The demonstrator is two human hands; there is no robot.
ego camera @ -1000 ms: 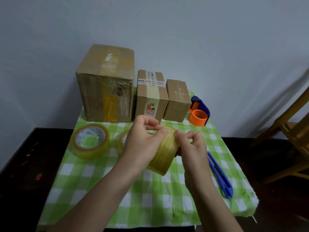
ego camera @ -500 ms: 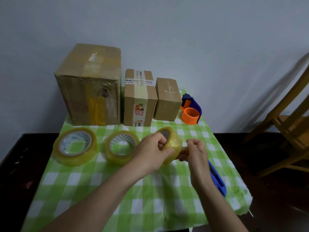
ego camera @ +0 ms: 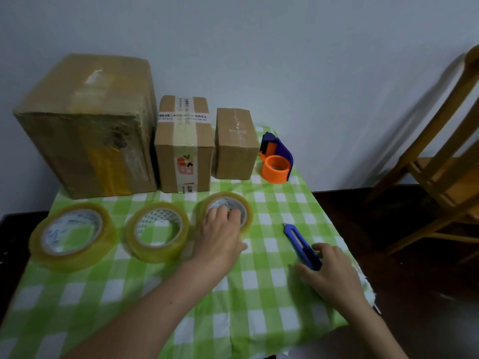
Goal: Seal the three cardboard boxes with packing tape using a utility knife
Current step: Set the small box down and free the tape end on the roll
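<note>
Three cardboard boxes stand in a row at the back of the green checked cloth: a large box (ego camera: 85,130), a middle box (ego camera: 184,151) with printed tape, and a small box (ego camera: 234,149). Three rolls of clear yellowish tape lie flat in front of them: the left roll (ego camera: 72,235), the middle roll (ego camera: 158,231) and the right roll (ego camera: 247,212). My left hand (ego camera: 220,237) lies on the right roll with its fingers curled over the rim into the core. A blue utility knife (ego camera: 295,237) lies on the cloth. My right hand (ego camera: 329,270) has thumb and forefinger on either side of its near end.
An orange and blue tape dispenser (ego camera: 276,161) sits right of the small box. The checked cloth (ego camera: 259,294) covers a dark table (ego camera: 363,224) against a white wall. A wooden chair (ego camera: 440,164) stands to the right.
The roll that both hands held upright in the air now lies flat on the cloth under my left hand. My right hand has left it and moved right to the knife.
</note>
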